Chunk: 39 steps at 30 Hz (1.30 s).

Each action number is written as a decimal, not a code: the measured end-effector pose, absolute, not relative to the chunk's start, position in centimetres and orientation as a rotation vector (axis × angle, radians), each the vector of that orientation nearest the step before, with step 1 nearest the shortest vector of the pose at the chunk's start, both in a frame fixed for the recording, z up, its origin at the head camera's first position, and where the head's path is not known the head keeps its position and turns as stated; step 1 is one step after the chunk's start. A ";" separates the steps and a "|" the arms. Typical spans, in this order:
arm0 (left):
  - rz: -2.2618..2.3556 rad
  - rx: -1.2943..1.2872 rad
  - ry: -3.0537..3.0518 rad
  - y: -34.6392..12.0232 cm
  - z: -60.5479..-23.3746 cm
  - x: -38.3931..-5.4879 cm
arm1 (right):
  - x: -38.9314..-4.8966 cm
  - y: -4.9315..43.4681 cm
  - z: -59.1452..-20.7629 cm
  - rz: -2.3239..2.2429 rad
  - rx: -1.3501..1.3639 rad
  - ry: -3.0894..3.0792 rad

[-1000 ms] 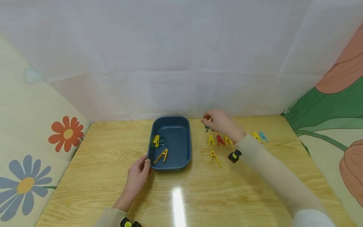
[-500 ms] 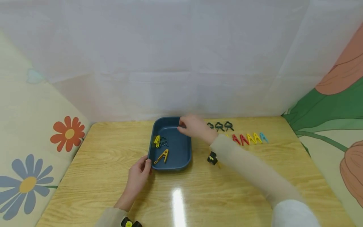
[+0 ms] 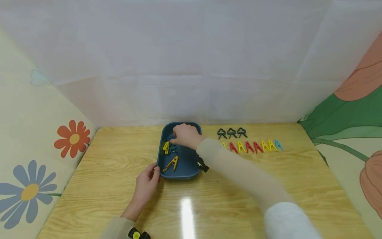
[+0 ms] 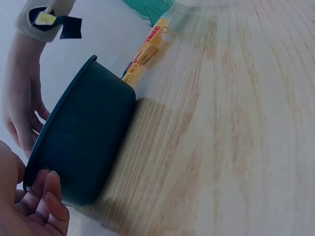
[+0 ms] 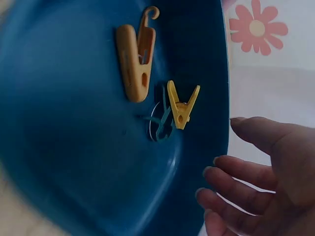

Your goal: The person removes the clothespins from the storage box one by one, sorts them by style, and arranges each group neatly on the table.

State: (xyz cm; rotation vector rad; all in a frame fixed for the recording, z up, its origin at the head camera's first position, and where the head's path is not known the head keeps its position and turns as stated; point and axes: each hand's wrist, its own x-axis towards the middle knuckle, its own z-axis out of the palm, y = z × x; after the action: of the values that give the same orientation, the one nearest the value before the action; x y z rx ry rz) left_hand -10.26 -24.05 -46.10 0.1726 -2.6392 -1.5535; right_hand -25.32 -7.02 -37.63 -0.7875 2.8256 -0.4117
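Observation:
A dark blue tub (image 3: 189, 161) stands on the table, and my left hand (image 3: 145, 184) grips its near left corner, thumb at the rim and fingers against the outer wall. Inside lie a small yellow clothespin (image 5: 181, 108), a dark green wire-sprung clip (image 5: 161, 120) touching it, and a larger orange-yellow hooked clothespin (image 5: 133, 64). Over the far part of the tub is my right hand (image 3: 187, 135), its fingers apart and loosely bent, with nothing between them in the right wrist view. The small yellow clothespin is nearest to its fingertips.
Right of the tub, three dark green clips (image 3: 231, 133) lie in a back row. In front runs a row of red, yellow and blue clothespins (image 3: 258, 147), its left end partly behind my right sleeve (image 3: 235, 166). A white sheet (image 3: 149, 99) hangs behind the table.
My right hand has moved left from the dark green clips to above the tub, uncovering those clips. The left hand stays at the tub's corner. A larger yellow clothespin is now hidden behind the sleeve.

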 end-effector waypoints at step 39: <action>-1.576 0.178 -2.610 -24.1 -46.3 -10.2 | -26.6 -10.0 -41.2 -0.255 -0.400 2.738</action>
State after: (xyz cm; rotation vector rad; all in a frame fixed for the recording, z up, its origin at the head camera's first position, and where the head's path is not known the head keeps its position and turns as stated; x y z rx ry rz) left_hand -10.21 -24.08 -46.27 0.1779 -2.6095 -1.5756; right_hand -26.58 -9.97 -41.22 -0.3998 2.7381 -0.2545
